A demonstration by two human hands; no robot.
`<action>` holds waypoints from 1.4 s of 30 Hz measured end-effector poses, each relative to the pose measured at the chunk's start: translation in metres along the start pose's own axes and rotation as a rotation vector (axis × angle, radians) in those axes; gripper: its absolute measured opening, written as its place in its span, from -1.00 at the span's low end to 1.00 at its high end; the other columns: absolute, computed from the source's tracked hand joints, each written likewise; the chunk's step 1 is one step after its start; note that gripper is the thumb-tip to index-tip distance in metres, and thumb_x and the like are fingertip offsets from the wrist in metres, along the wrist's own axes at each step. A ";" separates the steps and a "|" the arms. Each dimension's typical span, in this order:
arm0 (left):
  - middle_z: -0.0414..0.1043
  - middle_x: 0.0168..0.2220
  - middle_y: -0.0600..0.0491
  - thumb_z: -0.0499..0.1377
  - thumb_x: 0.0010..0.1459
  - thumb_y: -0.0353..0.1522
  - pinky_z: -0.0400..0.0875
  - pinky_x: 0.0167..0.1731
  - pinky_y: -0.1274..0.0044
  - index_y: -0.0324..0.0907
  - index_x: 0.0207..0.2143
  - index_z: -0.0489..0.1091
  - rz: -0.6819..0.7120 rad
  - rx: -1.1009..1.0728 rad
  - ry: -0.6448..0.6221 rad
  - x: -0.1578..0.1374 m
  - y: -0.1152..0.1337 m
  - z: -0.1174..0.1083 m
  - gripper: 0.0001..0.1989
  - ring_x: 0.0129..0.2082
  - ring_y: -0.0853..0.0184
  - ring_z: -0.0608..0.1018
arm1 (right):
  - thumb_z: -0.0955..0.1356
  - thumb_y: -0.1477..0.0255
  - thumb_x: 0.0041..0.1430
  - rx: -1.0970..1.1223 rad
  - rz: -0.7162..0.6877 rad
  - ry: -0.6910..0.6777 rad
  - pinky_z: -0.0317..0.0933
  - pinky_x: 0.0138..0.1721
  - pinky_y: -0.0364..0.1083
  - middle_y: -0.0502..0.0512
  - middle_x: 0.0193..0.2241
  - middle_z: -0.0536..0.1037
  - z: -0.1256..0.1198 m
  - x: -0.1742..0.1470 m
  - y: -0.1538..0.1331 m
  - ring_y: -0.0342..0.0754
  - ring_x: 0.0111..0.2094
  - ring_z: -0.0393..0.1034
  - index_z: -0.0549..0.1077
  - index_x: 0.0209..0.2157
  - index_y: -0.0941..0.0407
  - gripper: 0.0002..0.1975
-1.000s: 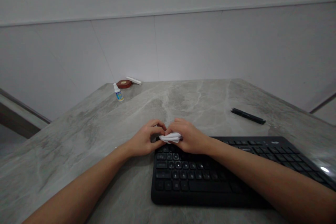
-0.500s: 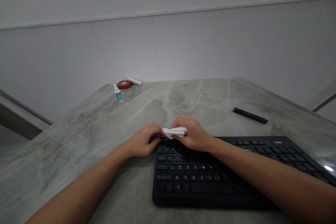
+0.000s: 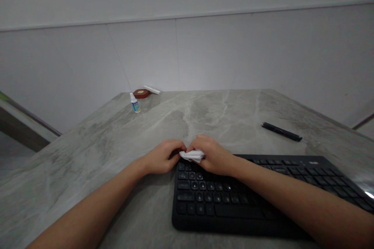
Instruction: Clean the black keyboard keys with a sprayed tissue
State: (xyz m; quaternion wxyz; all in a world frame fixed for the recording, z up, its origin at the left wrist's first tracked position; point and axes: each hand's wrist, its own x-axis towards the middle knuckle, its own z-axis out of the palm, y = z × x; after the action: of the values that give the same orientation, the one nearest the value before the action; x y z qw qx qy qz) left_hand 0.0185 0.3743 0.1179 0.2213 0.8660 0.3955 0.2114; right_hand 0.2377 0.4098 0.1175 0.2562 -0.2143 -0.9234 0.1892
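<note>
A black keyboard (image 3: 230, 212) lies on the table in front of me, partly hidden under my right forearm. At its far left corner my left hand (image 3: 163, 157) is closed, with thumb and fingers pinching the edge. My right hand (image 3: 214, 157) grips a folded white wipe (image 3: 191, 156) between thumb and fingers. That wipe lies against the upper left keys, close to the left fingertips. Small shiny spots, like droplets, show on several keys.
A black pen (image 3: 282, 131) lies beyond the keyboard on the right. At the back left stand a small white spray bottle (image 3: 135, 103), a reddish-brown case (image 3: 141, 93) and a thin white strip (image 3: 152, 90). A wall (image 3: 204, 54) rises behind the grey marbled table (image 3: 140, 132).
My right hand has brought the wipe slightly lower, onto the corner keys. The left hand stays at the keyboard's corner, its fingers a little more arched. The view has shifted slightly.
</note>
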 end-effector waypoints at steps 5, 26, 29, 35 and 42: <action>0.45 -0.33 0.05 0.02 0.12 -0.52 0.33 -0.26 0.50 -0.19 -0.24 0.38 -0.006 -0.010 -0.007 0.000 0.001 -0.001 -0.80 -0.33 0.30 0.48 | 0.34 0.68 -0.08 -0.054 0.000 -0.024 0.12 -0.24 -0.06 0.07 -0.43 0.53 0.001 0.001 0.000 -0.03 -0.33 0.33 0.50 -0.34 0.14 -0.76; 0.45 -0.35 0.06 0.02 0.08 -0.54 0.33 -0.28 0.51 -0.19 -0.26 0.38 -0.021 -0.027 -0.012 0.001 0.000 0.000 -0.78 -0.35 0.31 0.48 | 0.33 0.69 -0.09 -0.046 -0.061 -0.019 0.13 -0.25 -0.05 0.06 -0.42 0.54 0.002 0.000 0.002 -0.02 -0.33 0.33 0.50 -0.30 0.13 -0.70; 0.45 -0.34 0.05 0.02 0.10 -0.52 0.33 -0.26 0.50 -0.19 -0.25 0.38 -0.023 -0.026 -0.010 0.001 0.001 -0.001 -0.79 -0.33 0.31 0.48 | 0.32 0.70 -0.08 -0.060 -0.034 -0.003 0.15 -0.24 -0.04 0.07 -0.41 0.55 0.002 -0.001 0.002 -0.01 -0.32 0.35 0.50 -0.30 0.14 -0.70; 0.45 -0.35 0.06 0.02 0.10 -0.52 0.35 -0.26 0.50 -0.18 -0.27 0.37 -0.028 -0.030 -0.019 0.001 0.002 -0.001 -0.81 -0.34 0.30 0.48 | 0.33 0.71 -0.09 -0.032 -0.058 -0.007 0.17 -0.25 -0.06 0.06 -0.42 0.54 0.001 -0.001 0.003 -0.03 -0.34 0.36 0.50 -0.31 0.13 -0.71; 0.45 -0.36 0.06 0.02 0.11 -0.52 0.35 -0.26 0.50 -0.18 -0.27 0.38 -0.022 -0.036 -0.017 0.001 0.004 -0.002 -0.81 -0.35 0.31 0.48 | 0.34 0.68 -0.07 0.011 -0.084 -0.022 0.17 -0.29 -0.09 0.06 -0.41 0.54 0.000 -0.001 0.004 -0.05 -0.35 0.36 0.51 -0.30 0.13 -0.72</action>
State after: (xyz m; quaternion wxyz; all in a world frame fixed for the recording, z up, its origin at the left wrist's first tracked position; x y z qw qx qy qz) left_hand 0.0203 0.3736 0.1216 0.2427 0.8593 0.3990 0.2086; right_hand 0.2397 0.4123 0.1153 0.2548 -0.1716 -0.9334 0.1857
